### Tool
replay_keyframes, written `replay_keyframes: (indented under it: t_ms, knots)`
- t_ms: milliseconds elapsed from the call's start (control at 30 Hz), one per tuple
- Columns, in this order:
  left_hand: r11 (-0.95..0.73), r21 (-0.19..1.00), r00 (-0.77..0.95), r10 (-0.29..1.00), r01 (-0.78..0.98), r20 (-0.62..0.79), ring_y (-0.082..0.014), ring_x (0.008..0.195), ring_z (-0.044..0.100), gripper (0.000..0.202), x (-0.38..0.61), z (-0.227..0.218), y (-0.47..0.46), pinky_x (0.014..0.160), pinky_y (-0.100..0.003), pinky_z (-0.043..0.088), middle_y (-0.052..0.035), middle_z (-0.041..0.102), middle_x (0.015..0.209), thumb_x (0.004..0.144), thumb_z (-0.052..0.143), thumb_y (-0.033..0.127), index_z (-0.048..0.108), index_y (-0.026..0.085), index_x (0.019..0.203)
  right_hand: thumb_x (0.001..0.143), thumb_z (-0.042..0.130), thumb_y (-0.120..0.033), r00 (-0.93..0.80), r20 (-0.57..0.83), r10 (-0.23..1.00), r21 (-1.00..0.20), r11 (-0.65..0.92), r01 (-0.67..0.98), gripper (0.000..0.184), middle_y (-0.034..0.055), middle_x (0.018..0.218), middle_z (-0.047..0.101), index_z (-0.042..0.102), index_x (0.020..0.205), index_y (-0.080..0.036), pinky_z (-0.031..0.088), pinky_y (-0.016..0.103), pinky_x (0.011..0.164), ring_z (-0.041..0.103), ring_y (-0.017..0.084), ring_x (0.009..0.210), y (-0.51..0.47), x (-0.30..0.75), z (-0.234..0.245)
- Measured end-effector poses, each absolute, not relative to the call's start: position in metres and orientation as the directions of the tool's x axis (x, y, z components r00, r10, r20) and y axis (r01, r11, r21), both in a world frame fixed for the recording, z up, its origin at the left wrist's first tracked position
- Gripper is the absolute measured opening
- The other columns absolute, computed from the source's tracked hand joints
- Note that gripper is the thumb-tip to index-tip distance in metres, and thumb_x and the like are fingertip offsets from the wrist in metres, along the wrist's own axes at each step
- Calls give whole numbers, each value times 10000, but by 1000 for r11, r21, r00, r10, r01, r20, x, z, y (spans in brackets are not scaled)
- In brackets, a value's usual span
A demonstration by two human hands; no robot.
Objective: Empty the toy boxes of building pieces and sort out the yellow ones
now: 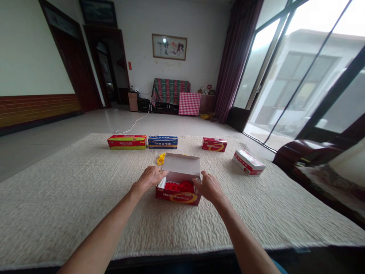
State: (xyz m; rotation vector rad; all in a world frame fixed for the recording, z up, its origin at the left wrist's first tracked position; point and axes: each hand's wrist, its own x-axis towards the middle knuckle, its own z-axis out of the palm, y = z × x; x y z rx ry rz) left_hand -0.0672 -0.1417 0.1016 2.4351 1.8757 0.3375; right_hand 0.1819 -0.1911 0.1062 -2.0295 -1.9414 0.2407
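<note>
A red cardboard box [178, 198] stands in front of me on the light quilted cover, its lid [181, 164] raised at the back. Bright red material [180, 186] lies inside; its kind is hard to make out. My left hand [150, 177] grips the box's left rear side, thumb pointing inward over the corner. At the opposite end, my right hand [209, 185] has its thumb at the white end flap and its fingers curled by the lid's right edge. Some fingertips of both hands are hidden. Yellow material [161, 159] shows partly behind the lid.
Farther back on the quilted cover [85, 205] stand a red-and-yellow-green box [127, 142], a blue box [162, 142] and a smaller red box [215, 144]. A white-and-red box [248, 163] lies at the right. Beyond it is a dark wooden armrest [293, 152].
</note>
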Motion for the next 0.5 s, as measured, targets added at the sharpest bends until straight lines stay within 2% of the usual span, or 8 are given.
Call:
replay_keyframes:
  t_ms: [100, 167, 200, 267, 333, 433, 500]
  knots:
    - [-216, 213, 190, 972, 953, 135, -280, 897, 684, 558, -58, 102, -141, 735, -300, 463, -183, 723, 973, 856, 515, 479, 583, 73, 1233, 832, 561, -357, 66, 26, 997, -292, -56, 955, 656, 212, 1106, 667, 406, 1404, -76, 433, 343, 760, 643, 306, 997, -188, 172, 109]
    - [-233, 201, 210, 969, 951, 128, -289, 926, 682, 657, -55, 103, -142, 761, -312, 474, -188, 715, 1003, 826, 546, 392, 440, 58, 1382, 823, 550, -264, 46, 14, 999, -253, -41, 967, 711, 212, 1112, 660, 310, 1476, -116, 434, 350, 758, 652, 312, 991, -187, 168, 110]
    - [-249, 188, 229, 966, 950, 125, -288, 936, 681, 662, -54, 103, -142, 777, -318, 476, -188, 714, 1009, 819, 536, 327, 404, 63, 1412, 821, 532, -215, 33, 8, 999, -242, -31, 970, 694, 210, 1098, 662, 319, 1476, -135, 433, 349, 751, 658, 311, 979, -186, 167, 110]
    - [-277, 190, 261, 960, 942, 105, -289, 962, 677, 638, -55, 104, -141, 807, -332, 477, -192, 712, 1025, 791, 501, 197, 419, 85, 1414, 813, 505, -147, 6, -10, 1000, -242, -8, 970, 638, 203, 1061, 674, 386, 1440, -153, 430, 338, 735, 666, 303, 955, -185, 168, 110]
    - [-292, 234, 282, 957, 927, 76, -293, 988, 672, 616, -57, 104, -139, 824, -339, 477, -189, 712, 1043, 744, 484, 116, 502, 112, 1360, 799, 508, -125, -22, -31, 999, -257, 13, 966, 616, 190, 1016, 693, 425, 1409, -152, 426, 322, 714, 670, 290, 932, -184, 171, 109]
    - [-299, 302, 303, 952, 905, 34, -283, 993, 670, 545, -63, 102, -132, 811, -316, 483, -158, 722, 1040, 689, 511, 94, 629, 141, 1219, 768, 530, -122, -62, -65, 996, -287, 41, 957, 626, 165, 966, 717, 444, 1387, -155, 414, 296, 671, 676, 270, 895, -181, 178, 107]
    - [-291, 337, 298, 954, 895, 33, -255, 932, 682, 478, -66, 102, -127, 772, -281, 485, -118, 737, 987, 662, 533, 98, 688, 159, 1110, 763, 522, -119, -76, -81, 994, -308, 48, 950, 616, 158, 971, 723, 456, 1374, -156, 404, 280, 645, 677, 254, 878, -179, 182, 106]
